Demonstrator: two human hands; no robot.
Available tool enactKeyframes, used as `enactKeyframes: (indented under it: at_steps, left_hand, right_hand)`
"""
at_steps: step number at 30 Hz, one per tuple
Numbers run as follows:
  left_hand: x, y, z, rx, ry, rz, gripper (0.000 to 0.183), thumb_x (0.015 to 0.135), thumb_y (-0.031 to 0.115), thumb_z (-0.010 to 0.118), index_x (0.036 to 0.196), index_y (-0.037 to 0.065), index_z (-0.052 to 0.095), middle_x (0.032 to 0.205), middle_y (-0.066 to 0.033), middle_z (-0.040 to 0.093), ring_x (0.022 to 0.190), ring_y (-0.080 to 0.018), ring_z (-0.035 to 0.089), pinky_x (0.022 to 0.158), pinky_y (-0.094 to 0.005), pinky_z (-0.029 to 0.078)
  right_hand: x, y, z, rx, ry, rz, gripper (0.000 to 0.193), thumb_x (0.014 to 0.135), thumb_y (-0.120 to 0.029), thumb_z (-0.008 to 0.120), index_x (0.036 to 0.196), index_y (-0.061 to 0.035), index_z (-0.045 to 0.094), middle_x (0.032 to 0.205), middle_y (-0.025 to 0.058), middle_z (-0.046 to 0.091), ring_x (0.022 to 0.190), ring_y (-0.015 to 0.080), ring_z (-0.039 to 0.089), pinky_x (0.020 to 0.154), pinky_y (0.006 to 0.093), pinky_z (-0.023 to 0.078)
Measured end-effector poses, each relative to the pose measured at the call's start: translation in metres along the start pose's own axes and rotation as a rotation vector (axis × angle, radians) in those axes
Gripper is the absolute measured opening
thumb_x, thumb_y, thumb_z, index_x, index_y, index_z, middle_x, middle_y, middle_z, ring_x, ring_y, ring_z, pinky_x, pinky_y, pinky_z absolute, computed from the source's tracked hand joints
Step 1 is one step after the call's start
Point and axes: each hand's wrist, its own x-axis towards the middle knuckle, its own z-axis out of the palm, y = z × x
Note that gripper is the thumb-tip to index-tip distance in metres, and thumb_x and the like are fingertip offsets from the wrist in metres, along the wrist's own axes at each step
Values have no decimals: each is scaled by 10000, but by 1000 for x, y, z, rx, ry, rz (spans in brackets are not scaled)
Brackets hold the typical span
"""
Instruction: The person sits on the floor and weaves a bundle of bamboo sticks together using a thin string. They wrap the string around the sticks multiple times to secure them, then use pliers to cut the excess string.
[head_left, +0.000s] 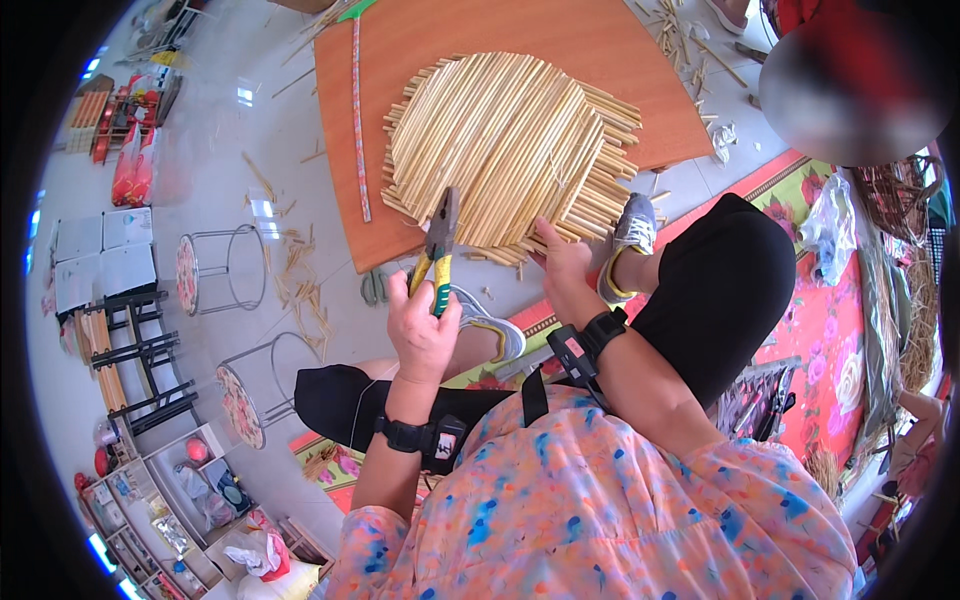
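Observation:
A round mat of pale straw-coloured stalks, laid side by side, rests on an orange-brown board. Its left rim is trimmed round, while longer stalk ends stick out on the right. My left hand is closed around pliers with yellow and green handles, and their jaws reach over the mat's lower left edge. At the mat's near edge is my right hand, its thumb on top of the stalks and the other fingers mostly hidden; it appears to pinch that edge.
A patterned stick lies along the board's left side. Green-handled scissors are on the floor near its corner. Cut stalk scraps litter the floor. Two round stools stand at left. A red floral mat spreads at right; another person is at upper right.

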Motion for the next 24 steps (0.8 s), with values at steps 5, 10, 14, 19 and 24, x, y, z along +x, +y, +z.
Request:
enactKeyframes:
  at_steps: [5, 10, 14, 19, 24]
  left_hand:
    - [-29, -25, 34, -152, -172, -37, 211, 762, 119, 719, 883, 6, 588, 997, -200, 546, 852, -442, 599, 688, -507, 484]
    - [-44, -23, 65, -758, -407, -333, 290, 843, 34, 633, 1129, 1, 662, 1094, -83, 635, 928, -231, 613, 848, -346, 488]
    - [-46, -15, 55, -1195, -523, -783, 369, 829, 32, 609, 1192, 25, 674, 1123, -61, 631, 1112, -198, 582, 1014, -312, 417]
    - [-59, -35, 61, -972, -568, -427, 367, 821, 43, 589, 1176, 11, 675, 1196, -68, 600, 1166, -193, 547, 1037, -320, 394]
    - [-65, -40, 71, -1108, -579, -615, 382, 822, 46, 585, 1193, 19, 672, 1218, -80, 566, 1172, -210, 537, 1043, -315, 387]
  right_hand:
    - [-1, -2, 1, -20, -8, 28, 461, 807, -122, 848, 1166, -41, 569, 1057, 92, 703, 878, 219, 717, 695, 356, 602]
    - [0, -1, 1, -55, 41, 33, 425, 812, -153, 846, 1154, -40, 620, 1065, 95, 702, 926, 243, 711, 768, 397, 614]
    - [5, 2, -2, -48, 35, 50, 418, 810, -167, 846, 1145, -44, 629, 1061, 86, 705, 925, 239, 709, 780, 388, 606]
    - [3, 2, 0, -50, 30, 75, 408, 810, -181, 847, 1131, -48, 632, 1046, 82, 708, 896, 234, 712, 774, 369, 597]
    - [-1, -1, 0, -52, 20, 93, 397, 810, -186, 848, 1112, -42, 632, 1020, 79, 710, 882, 229, 710, 756, 359, 593]
